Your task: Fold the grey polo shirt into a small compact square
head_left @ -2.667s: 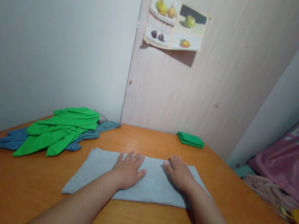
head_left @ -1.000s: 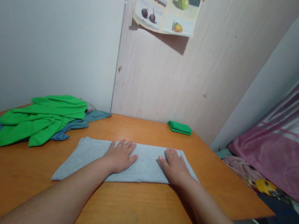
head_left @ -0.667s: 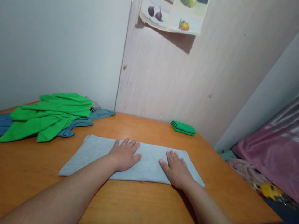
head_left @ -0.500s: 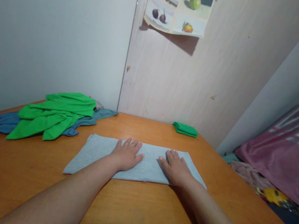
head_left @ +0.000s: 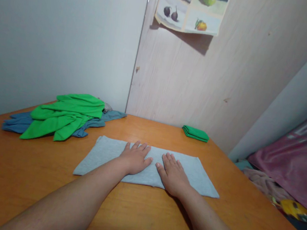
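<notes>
A light grey piece of cloth (head_left: 103,157), folded into a wide flat strip, lies across the middle of the wooden table (head_left: 130,209). My left hand (head_left: 136,159) rests palm down on it, left of its centre, with the fingers spread. Right of the centre, my right hand (head_left: 173,174) lies on the same cloth, fingers stretched out and pointing away from me. Neither hand grips the fabric. Parts of the cloth are hidden under both hands and the left forearm.
A loose heap of bright green cloth (head_left: 66,115) over blue cloth (head_left: 18,122) sits at the back left. Toward the back right is a small folded green cloth (head_left: 195,133). Walls stand behind the table; a pink curtain-like fabric (head_left: 295,162) hangs at the right.
My right hand has slid left across the grey cloth, closer to my left hand, which stays in about the same spot on it. The whole view has shifted slightly.
</notes>
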Motion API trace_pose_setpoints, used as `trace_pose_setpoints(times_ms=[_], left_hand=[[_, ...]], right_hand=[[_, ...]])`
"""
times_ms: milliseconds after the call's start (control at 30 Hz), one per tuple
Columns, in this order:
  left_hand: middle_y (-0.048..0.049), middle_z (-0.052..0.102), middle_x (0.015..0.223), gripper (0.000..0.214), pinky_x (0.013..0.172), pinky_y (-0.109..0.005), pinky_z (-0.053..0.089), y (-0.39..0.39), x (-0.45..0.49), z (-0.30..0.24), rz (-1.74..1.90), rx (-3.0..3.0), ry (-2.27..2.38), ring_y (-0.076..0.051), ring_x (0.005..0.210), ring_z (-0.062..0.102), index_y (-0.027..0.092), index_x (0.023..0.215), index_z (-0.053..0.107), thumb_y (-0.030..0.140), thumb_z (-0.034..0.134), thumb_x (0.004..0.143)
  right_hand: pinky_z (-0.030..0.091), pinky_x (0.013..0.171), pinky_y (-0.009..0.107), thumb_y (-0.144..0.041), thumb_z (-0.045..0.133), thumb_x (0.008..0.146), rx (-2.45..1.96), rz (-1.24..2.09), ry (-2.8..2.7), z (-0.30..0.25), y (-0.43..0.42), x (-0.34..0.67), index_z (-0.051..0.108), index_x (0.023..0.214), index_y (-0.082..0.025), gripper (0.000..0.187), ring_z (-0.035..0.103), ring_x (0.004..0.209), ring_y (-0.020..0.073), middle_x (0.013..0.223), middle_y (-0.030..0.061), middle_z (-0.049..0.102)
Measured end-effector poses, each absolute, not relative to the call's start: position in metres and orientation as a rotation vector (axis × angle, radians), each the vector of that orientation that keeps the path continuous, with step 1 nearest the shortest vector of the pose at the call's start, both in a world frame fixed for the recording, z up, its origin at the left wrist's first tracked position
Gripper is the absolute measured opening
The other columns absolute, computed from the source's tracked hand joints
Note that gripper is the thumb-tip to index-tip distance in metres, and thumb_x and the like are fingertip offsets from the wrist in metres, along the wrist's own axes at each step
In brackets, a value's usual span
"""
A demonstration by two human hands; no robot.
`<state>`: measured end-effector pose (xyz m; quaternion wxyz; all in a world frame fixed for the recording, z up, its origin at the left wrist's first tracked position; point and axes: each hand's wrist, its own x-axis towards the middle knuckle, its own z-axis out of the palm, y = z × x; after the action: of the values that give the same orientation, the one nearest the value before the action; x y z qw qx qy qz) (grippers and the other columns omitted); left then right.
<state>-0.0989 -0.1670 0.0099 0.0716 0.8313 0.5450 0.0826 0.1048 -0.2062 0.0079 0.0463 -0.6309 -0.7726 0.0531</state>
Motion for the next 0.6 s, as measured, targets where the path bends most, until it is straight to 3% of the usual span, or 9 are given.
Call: trace_pose_setpoints(times_ms=[233,433,600], left_hand=[[-0.0046,0.023,0.163,0.068,0.114,-0.066,0.009,-0.168,-0.099,0.012,0.253,2.483,1.637,-0.035,0.149,0.011,0.029,0.152,0.032,0.065,0.022,0.095],[-0.0045,0.024,0.162,0.065,0.114,-0.067,0.011,-0.168,-0.1,0.013,0.26,2.485,1.614,-0.035,0.149,0.014,0.027,0.152,0.033,0.059,0.021,0.097],[-0.0036,0.024,0.162,0.065,0.114,-0.066,0.01,-0.167,-0.101,0.013,0.267,2.472,1.599,-0.034,0.149,0.013,0.027,0.152,0.033,0.06,0.022,0.097]], right_hand=[[0.011,0.12,0.05,-0.063,0.017,0.097,-1.962,0.205,-2.354,0.017,-0.206,0.099,0.026,0.155,-0.01,0.079,0.009,0.151,0.0277,0.163,0.0128,0.017],[0.007,0.121,0.048,-0.064,0.014,0.097,-1.79,0.261,-2.464,0.015,-0.218,0.087,0.026,0.156,-0.019,0.075,0.006,0.151,0.0243,0.163,0.0072,0.016],[0.006,0.121,0.047,-0.063,0.014,0.098,-1.807,0.272,-2.478,0.013,-0.22,0.087,0.027,0.155,-0.019,0.073,0.007,0.151,0.0234,0.163,0.0068,0.019]])
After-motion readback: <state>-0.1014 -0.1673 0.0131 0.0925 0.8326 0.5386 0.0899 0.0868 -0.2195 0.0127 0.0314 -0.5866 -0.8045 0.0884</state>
